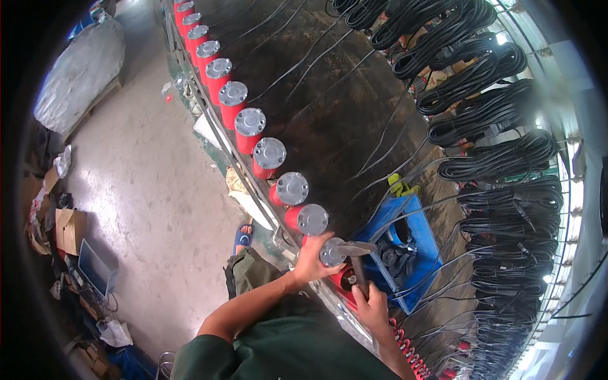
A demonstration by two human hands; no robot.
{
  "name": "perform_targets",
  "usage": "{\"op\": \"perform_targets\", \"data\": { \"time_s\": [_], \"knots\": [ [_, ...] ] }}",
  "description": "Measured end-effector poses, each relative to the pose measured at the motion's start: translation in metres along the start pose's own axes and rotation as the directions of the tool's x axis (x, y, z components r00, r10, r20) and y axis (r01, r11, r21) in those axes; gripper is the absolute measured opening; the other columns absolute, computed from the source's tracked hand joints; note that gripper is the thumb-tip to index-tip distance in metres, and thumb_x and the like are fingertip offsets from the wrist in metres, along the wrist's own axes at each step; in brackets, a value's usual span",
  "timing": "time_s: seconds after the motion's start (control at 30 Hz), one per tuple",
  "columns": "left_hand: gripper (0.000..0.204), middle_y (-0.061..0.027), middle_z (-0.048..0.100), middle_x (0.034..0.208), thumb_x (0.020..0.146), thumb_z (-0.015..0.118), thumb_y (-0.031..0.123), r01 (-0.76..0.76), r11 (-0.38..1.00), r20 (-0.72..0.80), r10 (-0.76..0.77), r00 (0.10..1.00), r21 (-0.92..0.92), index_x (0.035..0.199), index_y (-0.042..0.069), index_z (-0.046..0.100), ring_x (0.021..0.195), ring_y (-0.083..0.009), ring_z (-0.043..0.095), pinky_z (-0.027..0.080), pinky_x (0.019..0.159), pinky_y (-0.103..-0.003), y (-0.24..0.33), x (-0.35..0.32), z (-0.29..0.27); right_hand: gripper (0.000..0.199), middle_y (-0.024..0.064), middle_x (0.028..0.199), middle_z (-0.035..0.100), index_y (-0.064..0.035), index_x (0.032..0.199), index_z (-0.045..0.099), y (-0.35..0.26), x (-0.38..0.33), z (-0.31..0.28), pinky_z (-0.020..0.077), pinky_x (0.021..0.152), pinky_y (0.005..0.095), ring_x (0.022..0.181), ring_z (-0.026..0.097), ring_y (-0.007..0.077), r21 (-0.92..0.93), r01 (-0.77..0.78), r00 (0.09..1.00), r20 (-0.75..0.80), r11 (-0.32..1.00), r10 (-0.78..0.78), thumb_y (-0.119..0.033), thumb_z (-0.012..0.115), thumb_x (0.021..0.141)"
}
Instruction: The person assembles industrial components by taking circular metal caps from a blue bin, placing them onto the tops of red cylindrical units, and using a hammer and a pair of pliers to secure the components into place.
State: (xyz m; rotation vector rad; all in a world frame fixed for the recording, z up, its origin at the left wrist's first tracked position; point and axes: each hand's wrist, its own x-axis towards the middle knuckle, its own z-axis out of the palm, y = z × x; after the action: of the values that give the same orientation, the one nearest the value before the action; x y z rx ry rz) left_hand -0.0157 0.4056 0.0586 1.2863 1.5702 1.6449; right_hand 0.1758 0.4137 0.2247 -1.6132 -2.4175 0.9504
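Observation:
My left hand (pixel 310 261) is wrapped round a red cylindrical motor housing with a round silver metal end cap (pixel 330 252). In my right hand (pixel 372 306) is a hammer (pixel 359 253), gripped by its handle. Its metal head lies over the right side of that cap; whether it touches cannot be told. Just nearer to me stands an open red housing (pixel 346 278) with its inside showing. Beyond my left hand, a long row of red housings with silver caps (pixel 312 219) runs along the bench edge to the far left.
A blue plastic bin (pixel 415 278) with dark round parts sits right of my hands, yellow-green objects (pixel 402 186) at its far end. Coiled black cables (pixel 500 158) line the bench's right side, their leads crossing the dark benchtop (pixel 316 114). A cardboard box (pixel 69 231) stands on the left floor.

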Motion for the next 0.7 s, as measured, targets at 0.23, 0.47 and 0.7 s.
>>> {"op": "perform_targets", "data": {
  "time_s": [0.23,0.47,0.7],
  "knots": [
    [0.093,-0.02,0.065,0.131,0.063,0.099,0.033,0.11,0.987,0.044,-0.105,0.993,-0.115,0.14,0.001,0.058,0.124,-0.0393,0.062,0.049,0.107,-0.047,0.006,0.001,-0.003,0.03,0.0302,0.085,0.07,0.0008,0.114,0.061,0.014,-0.012,0.039,0.0525,0.068,0.0581,0.08,0.07,0.051,-0.061,-0.109,0.994,-0.038,0.992,0.107,-0.026,0.066,0.102],
    [0.094,-0.0208,0.065,0.13,0.062,0.101,0.034,0.075,0.993,-0.033,-0.078,0.996,-0.086,0.138,0.001,0.059,0.123,-0.0387,0.063,0.05,0.107,-0.045,0.004,0.002,-0.003,0.027,0.0205,0.078,0.071,0.0009,0.109,0.066,-0.014,-0.023,0.001,0.0546,0.066,0.0435,0.069,0.073,0.0376,-0.021,0.007,0.997,-0.079,1.0,-0.009,-0.024,0.071,0.099],
    [0.095,-0.0189,0.063,0.135,0.061,0.1,0.034,0.098,0.992,0.025,-0.096,0.995,-0.081,0.14,0.004,0.058,0.127,-0.0386,0.061,0.048,0.109,-0.047,-0.002,-0.001,-0.002,0.032,0.0262,0.091,0.073,0.0006,0.116,0.066,0.011,-0.018,0.029,0.0549,0.075,0.0524,0.088,0.072,0.0467,-0.145,-0.073,0.996,-0.06,0.987,0.065,-0.026,0.07,0.099]
  ]
}}
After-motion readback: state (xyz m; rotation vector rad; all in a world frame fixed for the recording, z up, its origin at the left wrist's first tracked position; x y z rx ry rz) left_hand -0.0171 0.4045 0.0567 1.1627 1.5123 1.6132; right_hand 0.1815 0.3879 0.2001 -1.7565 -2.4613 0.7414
